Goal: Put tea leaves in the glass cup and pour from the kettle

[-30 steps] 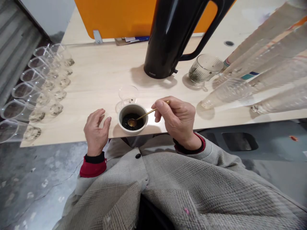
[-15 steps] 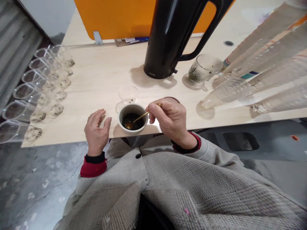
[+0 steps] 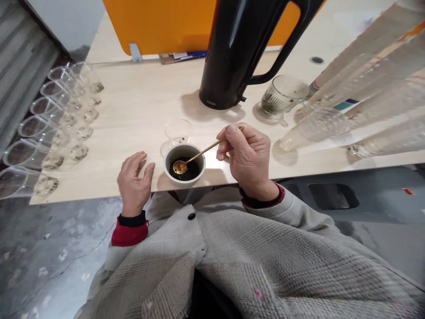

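Note:
A small white bowl [image 3: 200, 170] of dark loose tea leaves sits at the table's near edge. My right hand [image 3: 247, 155] pinches a thin gold spoon [image 3: 199, 155] whose scoop lies in the leaves. My left hand [image 3: 134, 181] rests on the table just left of the bowl, fingers loosely curled and apart, holding nothing. Just behind the bowl stands a small clear plastic cup [image 3: 177, 131] with a few leaves at its bottom.
A tall black thermos jug [image 3: 239, 57] stands behind. A ribbed glass mug [image 3: 282, 97] is to its right, then stacks of clear cups [image 3: 348, 110] lying on their sides. Several clear cups with leaves [image 3: 56, 128] line the left edge. An orange divider [image 3: 159, 24] closes the back.
My right hand drew toward the bowl, then lifted up and right, raising the spoon's handle while its scoop stays in the leaves. My left hand has not moved.

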Motion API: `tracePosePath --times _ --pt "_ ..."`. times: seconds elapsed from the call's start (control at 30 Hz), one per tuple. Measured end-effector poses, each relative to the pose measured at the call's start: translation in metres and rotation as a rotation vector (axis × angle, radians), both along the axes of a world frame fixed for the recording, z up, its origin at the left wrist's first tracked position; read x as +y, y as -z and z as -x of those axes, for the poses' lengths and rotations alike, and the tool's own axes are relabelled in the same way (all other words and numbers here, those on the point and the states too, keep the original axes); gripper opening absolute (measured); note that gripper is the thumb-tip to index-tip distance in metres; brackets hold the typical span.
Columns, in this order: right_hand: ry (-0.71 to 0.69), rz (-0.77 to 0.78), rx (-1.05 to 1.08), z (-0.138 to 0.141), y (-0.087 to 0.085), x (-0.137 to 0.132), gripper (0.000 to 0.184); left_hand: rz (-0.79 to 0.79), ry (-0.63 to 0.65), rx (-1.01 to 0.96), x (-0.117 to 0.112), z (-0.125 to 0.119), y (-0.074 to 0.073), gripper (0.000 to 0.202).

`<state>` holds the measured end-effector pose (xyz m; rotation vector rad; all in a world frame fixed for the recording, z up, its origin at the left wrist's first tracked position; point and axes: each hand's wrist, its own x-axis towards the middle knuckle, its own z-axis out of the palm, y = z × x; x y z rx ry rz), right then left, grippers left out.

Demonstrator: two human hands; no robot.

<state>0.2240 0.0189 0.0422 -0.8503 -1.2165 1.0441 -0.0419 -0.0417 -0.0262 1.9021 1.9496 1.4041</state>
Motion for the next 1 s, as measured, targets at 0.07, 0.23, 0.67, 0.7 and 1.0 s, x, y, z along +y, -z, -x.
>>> tracePosePath --times 0.07,0.23,0.67,0.7,1.0 --pt "0.015 0.005 -0.008 0.000 -0.001 0.000 0.046 0.005 -0.002 0.003 0.000 0.000 0.000 0.029" --pt "-0.026 -0.070 -0.148 0.006 -0.003 -0.006 0.044 0.021 -0.003 0.011 0.000 0.000 0.000 0.029" --pt "-0.038 -0.001 -0.110 0.003 -0.001 0.000 0.046 0.041 0.006 -0.008 -0.001 -0.001 -0.002 0.029" --pt "-0.027 0.001 -0.088 0.002 0.000 0.002 0.046 0.041 0.006 -0.008 -0.001 0.000 -0.001 0.029" --pt "0.028 -0.048 -0.074 -0.004 0.004 0.012 0.050 0.041 -0.008 0.011 0.000 0.000 0.000 0.030"
